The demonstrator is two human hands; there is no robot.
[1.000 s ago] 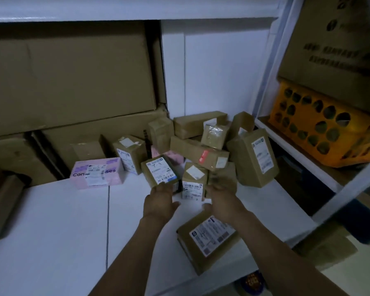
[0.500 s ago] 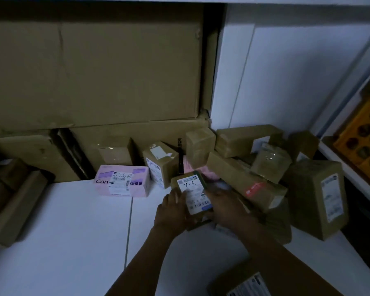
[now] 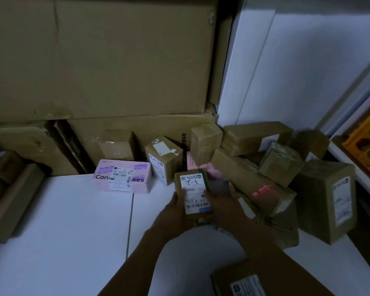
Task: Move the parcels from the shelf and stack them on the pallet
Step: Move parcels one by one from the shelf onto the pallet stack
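Observation:
A small brown parcel [image 3: 193, 192] with a white shipping label sits between my two hands above the white shelf [image 3: 62, 221]. My left hand [image 3: 173, 212] grips its left side and my right hand [image 3: 224, 210] grips its right side. Behind and to the right lies a heap of brown taped parcels [image 3: 250, 176], with a tall labelled one [image 3: 329, 201] at the right. A pink box [image 3: 124, 177] with a label lies to the left. Another labelled parcel [image 3: 239, 283] shows under my right forearm at the bottom edge. No pallet is in view.
Large cardboard cartons [image 3: 98, 60] fill the back of the shelf. Flat cardboard pieces [image 3: 11, 195] lean at the left edge. A yellow perforated crate [image 3: 367, 142] stands on the neighbouring shelf at the right, past a white upright.
My hands have reached forward into the heap and closed on the small labelled parcel, which now stands a little higher. The view has moved closer to the shelf.

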